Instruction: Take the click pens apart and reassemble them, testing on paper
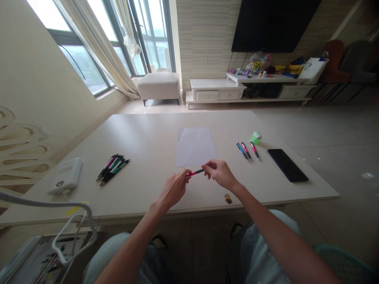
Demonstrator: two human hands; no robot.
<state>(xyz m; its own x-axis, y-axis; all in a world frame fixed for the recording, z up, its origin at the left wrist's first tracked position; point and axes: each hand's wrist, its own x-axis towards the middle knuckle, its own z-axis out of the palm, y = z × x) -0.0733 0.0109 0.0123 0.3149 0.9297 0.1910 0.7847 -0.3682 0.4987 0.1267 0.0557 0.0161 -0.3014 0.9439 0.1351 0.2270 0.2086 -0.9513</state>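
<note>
Pen (196, 172), pink and black, is held just near of the paper sheet (195, 146); I have the left hand (175, 188) pinching its pink end and the right hand (219, 172) its dark end, presumably for steadiness. Three pens (246, 151) lie right, seemingly for easy reach.

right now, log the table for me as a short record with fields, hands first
left hand: holds the pink end of a pink-and-black pen
right hand: fingers at that pen's dark end
paper: white sheet, flat, just beyond the hands
pen bunch: lying together, left of the paper
three pens: one blue, two pinkish, right of the paper
far right: black phone
near edge: small yellow-and-blue figure
</note>
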